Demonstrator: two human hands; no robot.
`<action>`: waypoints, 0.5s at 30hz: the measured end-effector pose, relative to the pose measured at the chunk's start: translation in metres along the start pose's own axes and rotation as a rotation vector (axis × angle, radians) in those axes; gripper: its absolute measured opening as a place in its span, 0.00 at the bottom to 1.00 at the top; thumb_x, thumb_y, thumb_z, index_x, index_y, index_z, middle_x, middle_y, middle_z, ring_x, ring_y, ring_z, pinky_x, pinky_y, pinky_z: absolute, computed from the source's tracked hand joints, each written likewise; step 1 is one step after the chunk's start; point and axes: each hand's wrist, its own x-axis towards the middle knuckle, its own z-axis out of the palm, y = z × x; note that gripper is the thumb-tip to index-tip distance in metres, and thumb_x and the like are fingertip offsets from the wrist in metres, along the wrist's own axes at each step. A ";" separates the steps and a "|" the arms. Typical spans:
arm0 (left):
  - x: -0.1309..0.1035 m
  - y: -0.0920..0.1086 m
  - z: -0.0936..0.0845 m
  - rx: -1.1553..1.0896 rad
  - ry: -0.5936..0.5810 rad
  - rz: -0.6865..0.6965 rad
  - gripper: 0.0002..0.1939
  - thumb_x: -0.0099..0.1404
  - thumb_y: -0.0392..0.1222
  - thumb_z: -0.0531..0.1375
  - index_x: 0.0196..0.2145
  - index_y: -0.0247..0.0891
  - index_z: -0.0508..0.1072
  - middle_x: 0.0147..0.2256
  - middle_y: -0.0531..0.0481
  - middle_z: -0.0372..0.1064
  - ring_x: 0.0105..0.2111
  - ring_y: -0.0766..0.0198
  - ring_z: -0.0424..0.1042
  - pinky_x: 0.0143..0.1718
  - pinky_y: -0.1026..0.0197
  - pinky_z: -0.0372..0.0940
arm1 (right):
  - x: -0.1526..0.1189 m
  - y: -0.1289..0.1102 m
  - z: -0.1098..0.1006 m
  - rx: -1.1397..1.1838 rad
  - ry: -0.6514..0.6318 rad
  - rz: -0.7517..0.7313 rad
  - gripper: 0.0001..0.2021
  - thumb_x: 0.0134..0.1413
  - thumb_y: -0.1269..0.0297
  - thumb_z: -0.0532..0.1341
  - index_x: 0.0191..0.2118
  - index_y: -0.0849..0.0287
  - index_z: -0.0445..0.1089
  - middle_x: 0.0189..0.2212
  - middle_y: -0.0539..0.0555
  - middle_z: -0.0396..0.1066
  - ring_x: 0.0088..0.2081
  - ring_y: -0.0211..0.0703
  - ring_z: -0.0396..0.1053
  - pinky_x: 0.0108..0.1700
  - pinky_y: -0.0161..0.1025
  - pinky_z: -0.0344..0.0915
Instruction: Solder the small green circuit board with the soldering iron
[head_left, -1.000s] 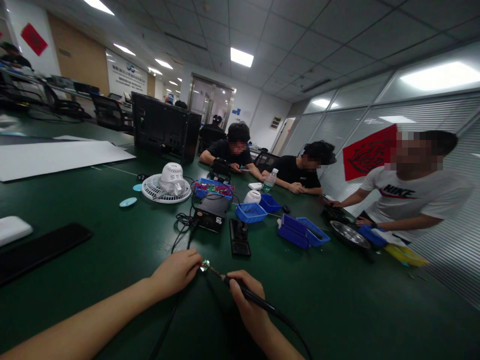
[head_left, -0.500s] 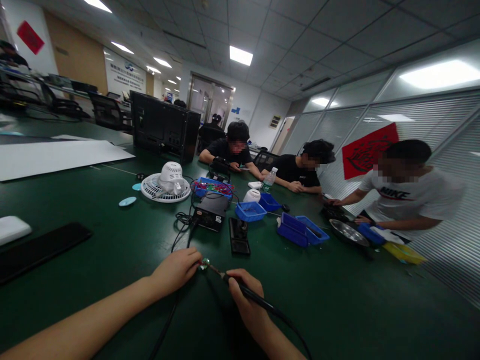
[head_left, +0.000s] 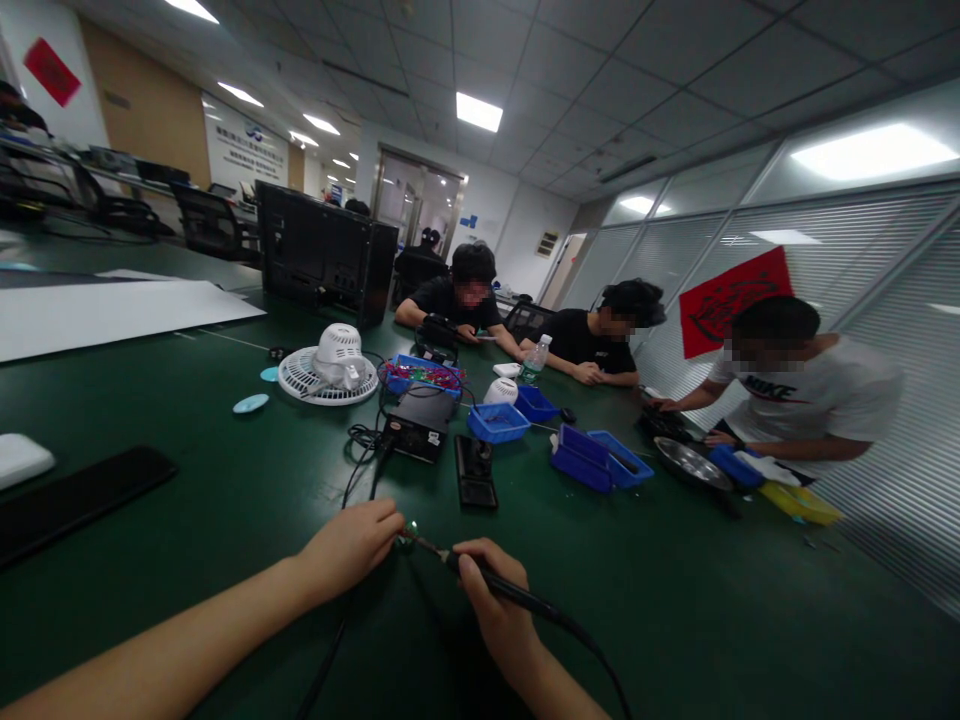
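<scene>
My right hand (head_left: 499,595) grips a soldering iron (head_left: 517,592) like a pen, its cable trailing down to the bottom edge. The iron's metal tip points left and meets a small green circuit board (head_left: 409,535) low over the table. At the board's left side, my left hand (head_left: 367,535) is closed in a pinch on it, with a bit of reddish wire at the fingertips. How exactly the fingers hold the board is hidden. Beyond the hands stands a black soldering station box (head_left: 416,425), and right of it a black iron stand (head_left: 475,472).
A white fan part (head_left: 328,378) and a blue basket of red-wired boards (head_left: 405,384) stand further back. Blue bins (head_left: 499,425) lie right of centre. A phone (head_left: 90,490) rests at left. Three people sit across the green table (head_left: 660,600); a metal dish (head_left: 694,463) is near one.
The view has shifted slightly. The iron's tip stays at the board, which looks slightly turned. The person at far right leans further left.
</scene>
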 end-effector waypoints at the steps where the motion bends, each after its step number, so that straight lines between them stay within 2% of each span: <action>1: 0.000 0.000 0.000 0.004 0.001 0.002 0.06 0.67 0.33 0.51 0.35 0.39 0.67 0.35 0.51 0.65 0.34 0.63 0.67 0.34 0.62 0.60 | 0.000 0.000 0.000 -0.001 -0.003 0.004 0.10 0.57 0.65 0.56 0.32 0.61 0.74 0.26 0.53 0.74 0.27 0.42 0.72 0.32 0.35 0.66; 15: -0.001 0.001 0.002 0.014 0.016 -0.002 0.06 0.67 0.33 0.51 0.35 0.40 0.66 0.34 0.51 0.65 0.34 0.63 0.67 0.34 0.63 0.60 | 0.003 -0.001 -0.002 0.019 -0.012 0.054 0.10 0.56 0.64 0.57 0.31 0.60 0.74 0.23 0.51 0.73 0.25 0.41 0.71 0.30 0.33 0.66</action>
